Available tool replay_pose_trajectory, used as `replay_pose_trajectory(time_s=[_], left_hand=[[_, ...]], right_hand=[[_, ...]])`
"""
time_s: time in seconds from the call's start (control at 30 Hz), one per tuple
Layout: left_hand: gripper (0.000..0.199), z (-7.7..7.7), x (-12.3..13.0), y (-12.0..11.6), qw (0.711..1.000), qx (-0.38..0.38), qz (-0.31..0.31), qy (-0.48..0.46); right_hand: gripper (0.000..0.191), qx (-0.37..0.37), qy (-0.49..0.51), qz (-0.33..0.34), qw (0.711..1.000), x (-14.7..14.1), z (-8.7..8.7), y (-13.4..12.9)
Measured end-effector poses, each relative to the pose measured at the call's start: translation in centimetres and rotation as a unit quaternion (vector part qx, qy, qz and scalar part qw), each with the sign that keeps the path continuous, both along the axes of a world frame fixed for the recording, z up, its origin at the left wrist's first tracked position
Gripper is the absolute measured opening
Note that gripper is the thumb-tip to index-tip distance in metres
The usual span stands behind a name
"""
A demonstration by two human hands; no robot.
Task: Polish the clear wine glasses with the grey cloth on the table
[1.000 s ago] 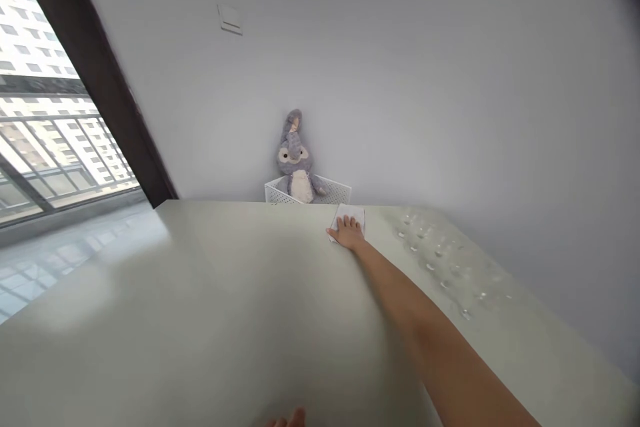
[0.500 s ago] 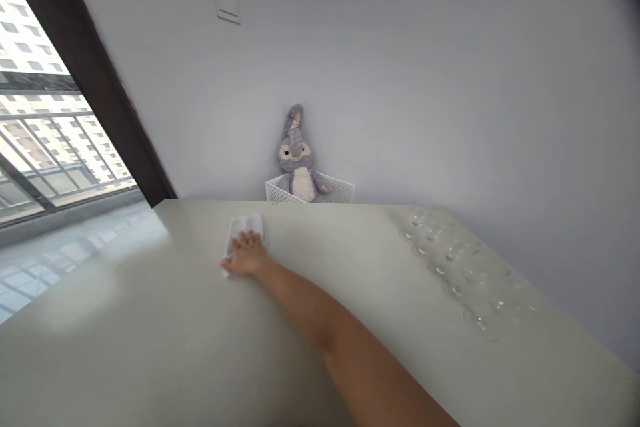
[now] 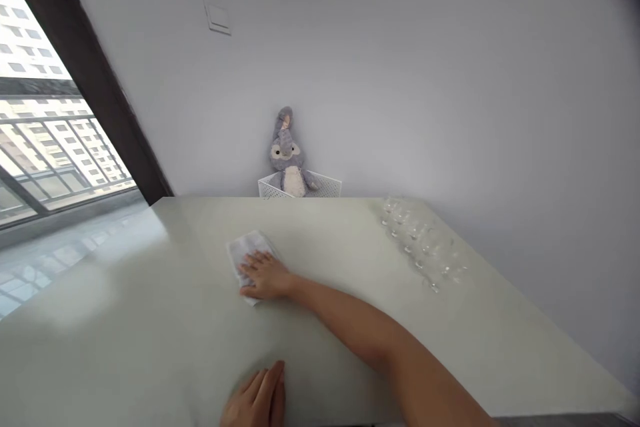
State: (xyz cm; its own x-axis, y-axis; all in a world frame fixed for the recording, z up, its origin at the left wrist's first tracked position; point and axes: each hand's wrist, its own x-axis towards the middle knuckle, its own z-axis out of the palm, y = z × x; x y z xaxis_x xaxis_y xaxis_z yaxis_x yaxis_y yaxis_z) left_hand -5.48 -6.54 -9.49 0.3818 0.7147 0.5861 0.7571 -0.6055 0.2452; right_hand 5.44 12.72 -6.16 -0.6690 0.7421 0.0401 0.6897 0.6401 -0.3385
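Before a long-eared plush toy (image 3: pixel 286 150), a right hand (image 3: pixel 267 278) presses a white cloth (image 3: pixel 241 250) flat to a pale tabletop (image 3: pixel 175 347).
Fingers spread, the hand covers the cloth without clenching it, nearer than the toy and slightly left. Farther forward of the toy, the left hand (image 3: pixel 253 403) is partly curled, its grip unclear. Clear glasses (image 3: pixel 413 233) sit grouped to the toy's right; how much surface the cloth has covered cannot be told.

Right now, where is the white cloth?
In the head view, the white cloth lies on the table, left of centre, partly under the person's right hand and beyond the left hand.
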Motion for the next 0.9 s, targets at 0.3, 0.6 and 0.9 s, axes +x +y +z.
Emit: replay_pose_trajectory(time_s=[0.3,0.6,0.9], left_hand=[[0.020,0.7,0.4,-0.3,0.999,0.005,0.039,0.003],[0.029,3.1,-0.9,-0.7,0.970,-0.206,0.029,-0.129],[0.028,4.9,-1.1,-0.7,0.975,-0.188,0.028,-0.112]], right_hand=[[0.070,-0.015,-0.080,-0.258,0.963,18.2,0.4,-5.7],[0.070,0.011,-0.093,-0.321,0.942,22.2,-0.9,-17.6],[0.071,0.025,-0.022,-0.107,0.994,7.6,0.3,-15.3]])
